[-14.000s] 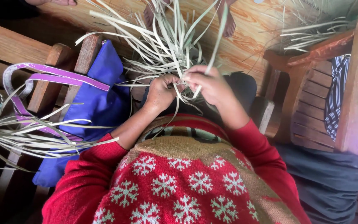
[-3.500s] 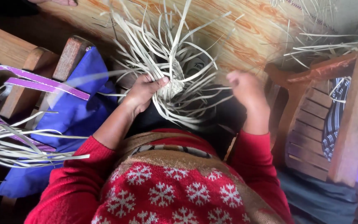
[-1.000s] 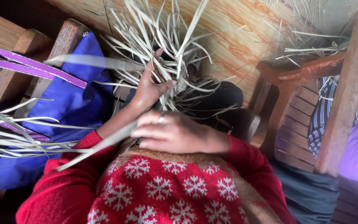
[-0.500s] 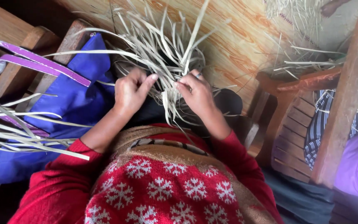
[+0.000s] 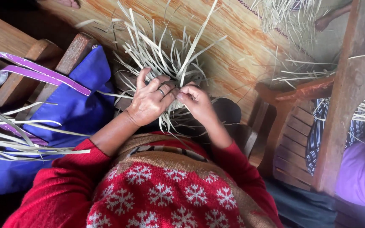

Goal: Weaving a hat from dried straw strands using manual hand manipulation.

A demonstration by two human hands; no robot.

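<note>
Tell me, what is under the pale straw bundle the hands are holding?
Under the straw bundle lies an orange woven mat. Both hands, left and right, cover its woven middle, so that part stays hidden.

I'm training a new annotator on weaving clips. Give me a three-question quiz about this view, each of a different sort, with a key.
1. True or false: both hands are on the strip bundle.
2. What lies left of the left hand? A) a blue bag B) a metal bucket C) a green mat
3. Fill in: the ring sits on the ____ hand.

Key:
1. True. The left hand and the right hand meet at the woven base, with loose strips fanning upward.
2. A. The blue bag leans on the wooden chair, with purple straps over it.
3. Left.
</note>
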